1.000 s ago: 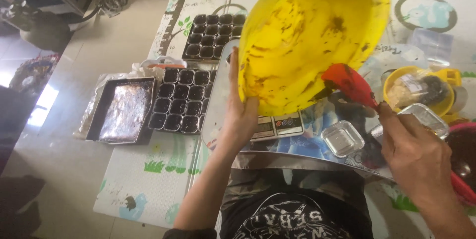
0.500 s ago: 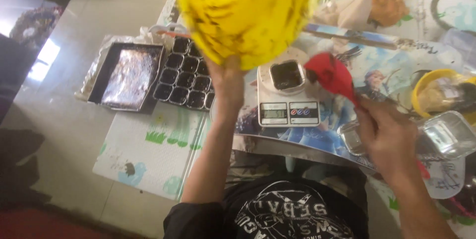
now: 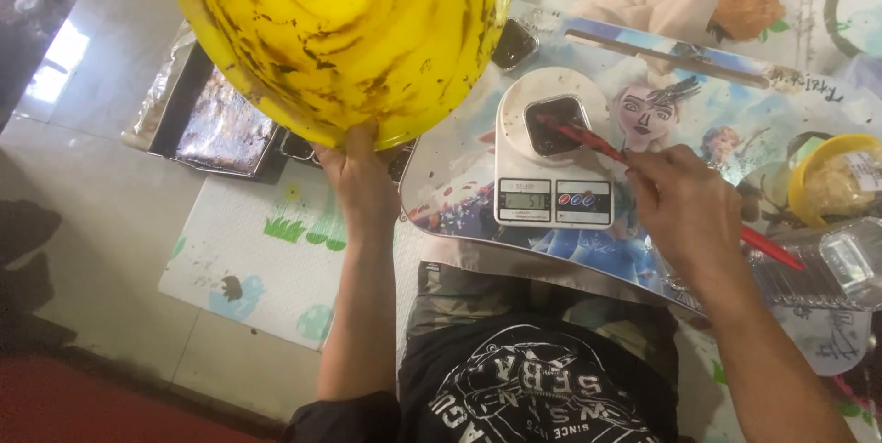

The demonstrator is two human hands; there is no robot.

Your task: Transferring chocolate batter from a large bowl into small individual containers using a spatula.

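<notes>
Tiled floor and a picture-printed play mat lay under a low worktop (image 3: 459, 195) bearing a white kitchen scale (image 3: 551, 163). Right of the scale, the right hand (image 3: 689, 209) gripped a red spatula (image 3: 588, 141), its tip in the small dark-filled cup (image 3: 554, 124) atop the scale. Left of the scale, the left hand (image 3: 363, 181) clutched a tilted, batter-smeared yellow bowl (image 3: 340, 29). Beyond that sat a foil-lined tray (image 3: 216, 121).
</notes>
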